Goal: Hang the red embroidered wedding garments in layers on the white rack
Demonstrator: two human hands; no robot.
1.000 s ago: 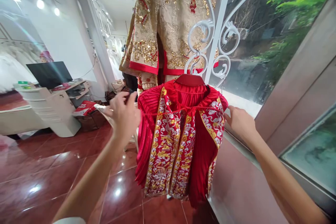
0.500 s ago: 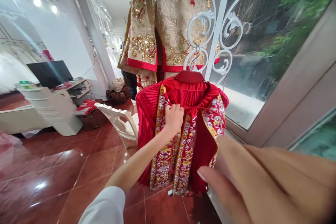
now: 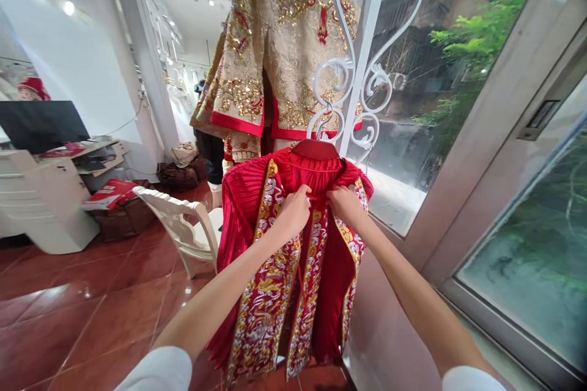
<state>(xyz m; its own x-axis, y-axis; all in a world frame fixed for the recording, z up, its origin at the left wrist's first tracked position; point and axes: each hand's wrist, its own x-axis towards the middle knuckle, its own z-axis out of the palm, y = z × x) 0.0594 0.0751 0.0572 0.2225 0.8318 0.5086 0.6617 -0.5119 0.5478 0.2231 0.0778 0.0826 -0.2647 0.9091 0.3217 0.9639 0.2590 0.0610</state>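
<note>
A red pleated garment (image 3: 316, 269) with silver and gold embroidered panels hangs from a dark red hanger (image 3: 315, 148). The hanger's hook is on a white scrolled metal stand (image 3: 365, 49). My left hand (image 3: 297, 208) is closed on the gathered upper edge of the garment, left of its middle, with the fingers bent over the cloth. Close beside it, my right hand (image 3: 347, 204) pinches the same edge on the right, at the top of another embroidered panel. A thin red cord dangles between the panels. What lies under my fingertips is hidden.
Behind hangs a beige jacket (image 3: 293, 43) with gold sequins and red trim. A white chair (image 3: 183, 220) stands on the red tiled floor (image 3: 114, 311) to the left, near a white desk (image 3: 41, 201) and brown bags. A framed glass door (image 3: 527, 195) is at the right.
My right hand has moved from close to the camera, lower right, up to the garment's upper edge and closed on it. My left hand stays on the cloth. The view has shifted right.
</note>
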